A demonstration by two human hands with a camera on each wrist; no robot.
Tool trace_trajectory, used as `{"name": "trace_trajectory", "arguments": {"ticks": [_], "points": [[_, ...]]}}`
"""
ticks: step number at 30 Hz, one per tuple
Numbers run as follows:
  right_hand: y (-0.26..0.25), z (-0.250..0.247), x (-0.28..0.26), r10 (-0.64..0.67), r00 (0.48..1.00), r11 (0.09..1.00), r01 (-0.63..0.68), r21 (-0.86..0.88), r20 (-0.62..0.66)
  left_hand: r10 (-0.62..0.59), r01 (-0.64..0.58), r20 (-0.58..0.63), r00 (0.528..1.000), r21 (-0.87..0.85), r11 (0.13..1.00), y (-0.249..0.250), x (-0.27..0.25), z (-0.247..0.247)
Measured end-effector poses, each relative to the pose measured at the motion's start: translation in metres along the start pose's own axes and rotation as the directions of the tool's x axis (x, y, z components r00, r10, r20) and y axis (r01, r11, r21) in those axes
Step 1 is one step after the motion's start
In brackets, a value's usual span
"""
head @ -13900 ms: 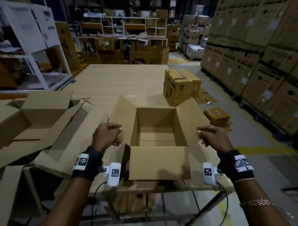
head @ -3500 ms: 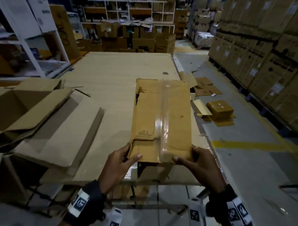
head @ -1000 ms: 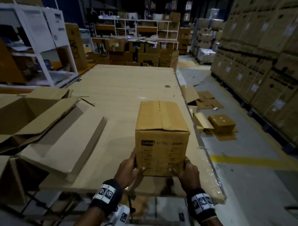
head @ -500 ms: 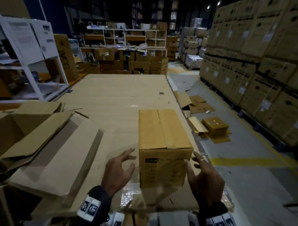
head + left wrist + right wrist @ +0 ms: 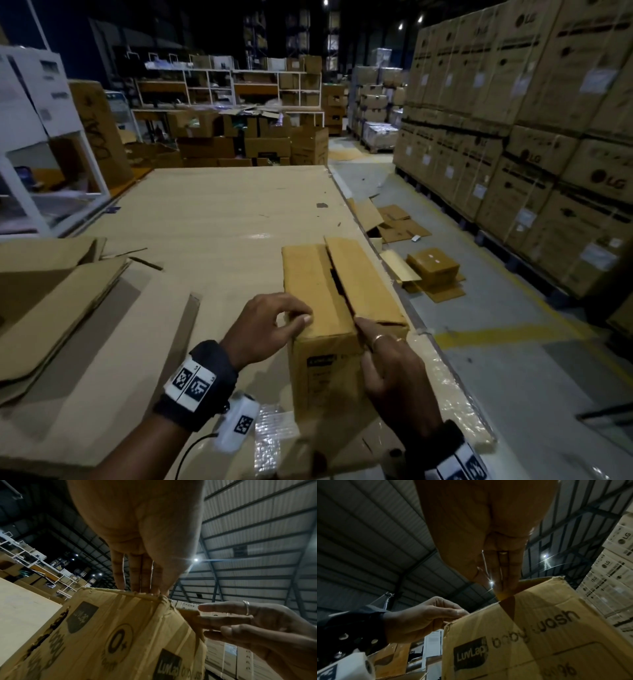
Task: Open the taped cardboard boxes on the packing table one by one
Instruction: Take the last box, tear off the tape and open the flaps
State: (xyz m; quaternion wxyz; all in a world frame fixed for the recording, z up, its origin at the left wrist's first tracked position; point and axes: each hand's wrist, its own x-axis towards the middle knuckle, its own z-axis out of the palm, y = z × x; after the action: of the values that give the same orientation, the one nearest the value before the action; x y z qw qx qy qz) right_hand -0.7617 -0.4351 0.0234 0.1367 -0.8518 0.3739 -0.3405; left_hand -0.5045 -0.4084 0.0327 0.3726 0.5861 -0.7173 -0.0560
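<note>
A brown cardboard box (image 5: 318,294) printed "LuvLap baby wash" (image 5: 530,635) stands upright near the front right corner of the packing table (image 5: 222,212). My left hand (image 5: 298,313) pinches the near edge of its left top flap, with fingertips on the rim (image 5: 142,591). My right hand (image 5: 370,329) pinches the near end of the right top flap (image 5: 363,281), which is slightly raised. A dark gap runs along the middle seam. The inside of the box is hidden.
Opened and flattened cartons (image 5: 51,301) fill the table's left side. The table's right edge (image 5: 442,363), covered in plastic wrap, is close to the box. On the floor at right lie loose cardboard and a small box (image 5: 433,263). Tall stacked cartons (image 5: 531,154) line the right.
Half a second ago both hands were open beside the box's front. They have risen to its top edge and taken the flaps. The right flap has lifted and the seam has parted.
</note>
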Motion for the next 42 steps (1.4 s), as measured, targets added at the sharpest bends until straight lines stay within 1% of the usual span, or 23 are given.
{"name": "trace_trajectory", "arguments": {"ticks": [3, 6, 9, 12, 14, 17, 19, 21, 22, 23, 24, 25, 26, 28, 30, 33, 35, 37, 38, 39, 40, 41, 42], "points": [[0.007, -0.008, 0.007, -0.015, 0.998, 1.000, 0.014, -0.021, -0.056, -0.004, 0.004, 0.021, 1.000, 0.020, 1.000, -0.004, 0.010, -0.005], [0.018, -0.015, 0.021, -0.032, 0.991, 0.998, 0.025, -0.054, -0.131, 0.049, -0.052, 0.073, 0.996, 0.045, 0.998, -0.002, 0.034, -0.015], [0.029, -0.020, 0.038, -0.049, 0.979, 0.996, 0.034, -0.078, -0.197, 0.143, -0.156, 0.135, 0.981, 0.090, 0.984, 0.002, 0.075, -0.027], [0.042, -0.022, 0.054, 0.009, 0.985, 0.995, -0.027, -0.100, -0.173, 0.241, -0.291, 0.271, 0.932, 0.160, 0.943, 0.014, 0.124, -0.028], [0.050, -0.024, 0.064, 0.097, 0.989, 0.987, -0.109, -0.114, -0.109, 0.238, -0.342, 0.394, 0.888, 0.219, 0.914, 0.020, 0.160, -0.021], [0.062, -0.019, 0.070, 0.221, 0.975, 0.968, -0.224, -0.114, -0.038, 0.216, -0.444, 0.565, 0.796, 0.303, 0.843, 0.027, 0.208, 0.004], [0.072, -0.010, 0.067, 0.244, 0.967, 0.958, -0.251, -0.139, -0.066, 0.193, -0.484, 0.660, 0.726, 0.291, 0.826, 0.027, 0.233, 0.026], [0.082, 0.006, 0.064, 0.259, 0.954, 0.942, -0.284, -0.179, -0.150, 0.180, -0.514, 0.739, 0.649, 0.251, 0.820, 0.025, 0.252, 0.050], [0.084, 0.011, 0.064, 0.273, 0.949, 0.936, -0.299, -0.183, -0.156, 0.177, -0.535, 0.776, 0.605, 0.231, 0.813, 0.023, 0.258, 0.061], [0.086, 0.013, 0.065, 0.298, 0.944, 0.929, -0.321, -0.181, -0.144, 0.176, -0.556, 0.807, 0.564, 0.213, 0.803, 0.021, 0.263, 0.072], [0.088, 0.013, 0.065, 0.344, 0.934, 0.922, -0.356, -0.151, -0.096, 0.182, -0.575, 0.828, 0.530, 0.193, 0.795, 0.019, 0.266, 0.082], [0.087, 0.009, 0.066, 0.395, 0.918, 0.913, -0.395, -0.104, -0.028, 0.192, -0.591, 0.838, 0.511, 0.181, 0.786, 0.016, 0.268, 0.090], [0.089, 0.010, 0.067, 0.411, 0.911, 0.910, -0.409, -0.064, 0.024, 0.206, -0.604, 0.838, 0.505, 0.174, 0.777, 0.013, 0.270, 0.095], [0.091, 0.012, 0.068, 0.398, 0.917, 0.917, -0.397, -0.036, 0.028, 0.242, -0.613, 0.827, 0.507, 0.149, 0.776, 0.007, 0.270, 0.099], [0.087, 0.011, 0.071, 0.434, 0.900, 0.899, -0.435, -0.051, -0.029, 0.278, -0.605, 0.820, 0.500, 0.101, 0.790, 0.000, 0.271, 0.097], [0.080, 0.016, 0.076, 0.442, 0.895, 0.889, -0.445, -0.103, -0.059, 0.296, -0.577, 0.814, 0.500, 0.058, 0.815, -0.006, 0.271, 0.094], [0.083, 0.017, 0.078, 0.455, 0.889, 0.889, -0.457, -0.025, -0.058, 0.280, -0.525, 0.802, 0.527, 0.048, 0.850, -0.009, 0.272, 0.092], [0.085, 0.013, 0.082, 0.469, 0.879, 0.883, -0.468, 0.035, -0.085, 0.238, -0.478, 0.790, 0.565, 0.078, 0.875, -0.015, 0.277, 0.090], [0.086, 0.013, 0.086, 0.456, 0.886, 0.890, -0.456, 0.019, -0.080, 0.212, -0.464, 0.779, 0.591, 0.112, 0.879, -0.020, 0.282, 0.088], [0.087, 0.013, 0.091, 0.417, 0.907, 0.909, -0.417, 0.021, -0.054, 0.183, -0.442, 0.763, 0.621, 0.148, 0.885, -0.026, 0.286, 0.086], [0.089, 0.014, 0.097, 0.372, 0.926, 0.928, -0.372, 0.021, -0.062, 0.159, -0.413, 0.749, 0.643, 0.165, 0.896, -0.032, 0.290, 0.083], [0.093, 0.017, 0.102, 0.331, 0.943, 0.943, -0.329, 0.038, -0.040, 0.146, -0.381, 0.740, 0.657, 0.159, 0.911, -0.039, 0.293, 0.080], [0.095, 0.017, 0.107, 0.308, 0.951, 0.949, -0.308, 0.067, 0.015, 0.142, -0.354, 0.737, 0.661, 0.139, 0.925, -0.044, 0.294, 0.078]]}}
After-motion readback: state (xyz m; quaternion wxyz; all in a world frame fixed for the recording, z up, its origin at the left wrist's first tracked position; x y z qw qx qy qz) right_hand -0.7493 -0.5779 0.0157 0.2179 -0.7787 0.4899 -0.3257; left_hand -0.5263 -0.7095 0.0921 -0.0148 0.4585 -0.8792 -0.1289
